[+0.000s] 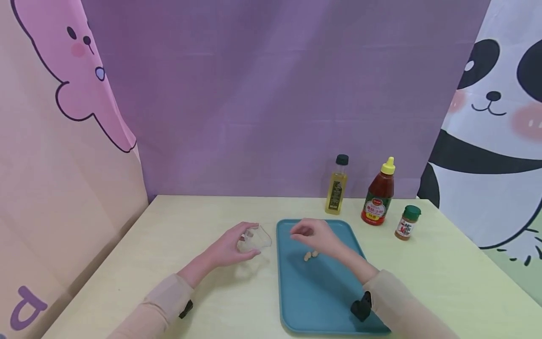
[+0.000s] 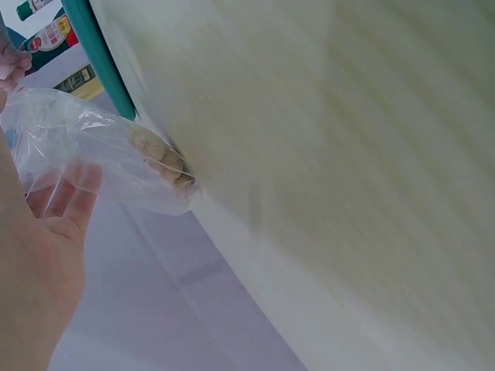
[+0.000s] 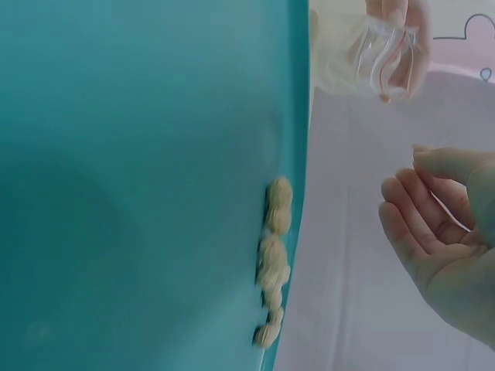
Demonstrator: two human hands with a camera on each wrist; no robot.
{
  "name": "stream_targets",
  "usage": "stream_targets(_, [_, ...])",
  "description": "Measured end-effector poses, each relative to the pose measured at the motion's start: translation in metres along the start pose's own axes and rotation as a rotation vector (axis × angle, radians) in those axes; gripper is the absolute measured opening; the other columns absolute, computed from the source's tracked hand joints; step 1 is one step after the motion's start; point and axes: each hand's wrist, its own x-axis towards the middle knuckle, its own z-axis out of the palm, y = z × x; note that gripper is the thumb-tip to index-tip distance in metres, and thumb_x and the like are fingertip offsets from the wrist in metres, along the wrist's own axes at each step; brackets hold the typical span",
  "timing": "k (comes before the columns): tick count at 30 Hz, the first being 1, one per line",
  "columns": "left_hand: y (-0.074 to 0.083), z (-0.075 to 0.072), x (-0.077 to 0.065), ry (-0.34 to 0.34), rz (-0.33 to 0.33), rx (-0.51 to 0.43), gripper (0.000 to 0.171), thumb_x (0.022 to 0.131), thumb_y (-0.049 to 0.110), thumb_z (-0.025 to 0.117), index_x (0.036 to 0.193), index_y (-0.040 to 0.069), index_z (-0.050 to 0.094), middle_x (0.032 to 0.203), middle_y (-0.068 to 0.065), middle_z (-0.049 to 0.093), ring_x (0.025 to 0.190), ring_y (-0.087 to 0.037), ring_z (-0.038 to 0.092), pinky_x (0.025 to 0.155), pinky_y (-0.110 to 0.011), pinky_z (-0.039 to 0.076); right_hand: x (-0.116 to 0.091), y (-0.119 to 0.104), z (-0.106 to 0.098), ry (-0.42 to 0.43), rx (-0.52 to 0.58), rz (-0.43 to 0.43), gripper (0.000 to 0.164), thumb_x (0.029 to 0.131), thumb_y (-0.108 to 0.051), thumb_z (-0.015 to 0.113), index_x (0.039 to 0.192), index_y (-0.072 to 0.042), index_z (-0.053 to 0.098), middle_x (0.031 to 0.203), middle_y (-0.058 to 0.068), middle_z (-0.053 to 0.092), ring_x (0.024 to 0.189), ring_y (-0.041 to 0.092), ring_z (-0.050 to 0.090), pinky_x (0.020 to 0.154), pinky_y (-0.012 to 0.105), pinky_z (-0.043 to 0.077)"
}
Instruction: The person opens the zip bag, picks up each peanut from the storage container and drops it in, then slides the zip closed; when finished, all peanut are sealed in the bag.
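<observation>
My left hand [image 1: 230,245] holds a clear zip-top plastic bag [image 1: 257,239] just left of the tray, thumb on one side and fingers on the other. In the left wrist view, several unshelled peanuts [image 2: 166,161] lie in the bottom of the bag. The bag's mouth, with a red zip line, faces the right hand in the right wrist view. My right hand [image 1: 315,234] hovers over the blue tray [image 1: 296,306], fingers loosely bent, thumb near the index fingertip, nothing visible between them. Below it, several peanuts [image 3: 272,259] lie on the tray.
Behind the tray stands an oil bottle [image 1: 336,186] with a black cap. To its right are a red sauce bottle [image 1: 378,197] with a yellow nozzle and a small green-capped spice jar [image 1: 407,223]. A purple cloth [image 1: 262,108] hangs behind the pale table [image 1: 190,216].
</observation>
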Motion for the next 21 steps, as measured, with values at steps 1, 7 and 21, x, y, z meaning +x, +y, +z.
stream_targets(1, [0.000,0.000,0.000,-0.003,-0.003,0.000,0.067,0.083,0.031,0.072,0.137,0.005,0.043,0.131,-0.012,0.052,0.114,-0.019,0.053,0.093,-0.035,0.050,-0.001,0.002,-0.002,-0.004,0.001,0.009,0.014,0.089,-0.021,0.064,0.100,-0.012,0.069,0.093,0.001,0.069,0.082,0.015,0.064,0.072,0.022,0.053])
stream_targets(7, [0.000,0.000,0.000,-0.012,-0.014,-0.001,0.067,0.083,0.031,0.072,0.138,0.006,0.043,0.132,-0.012,0.052,0.115,-0.019,0.053,0.094,-0.035,0.050,-0.009,0.015,-0.010,-0.065,-0.011,0.072,0.021,0.090,-0.022,0.063,0.104,-0.006,0.068,0.098,0.005,0.070,0.089,0.018,0.065,0.075,0.026,0.055])
stream_targets(21, [-0.003,0.001,0.001,-0.006,-0.011,0.015,0.066,0.082,0.030,0.072,0.138,0.008,0.043,0.134,-0.003,0.051,0.116,-0.017,0.053,0.094,-0.032,0.050,-0.022,0.036,-0.020,-0.124,-0.066,0.123,0.025,0.091,-0.019,0.062,0.107,-0.001,0.068,0.102,0.011,0.070,0.097,0.026,0.064,0.080,0.035,0.055])
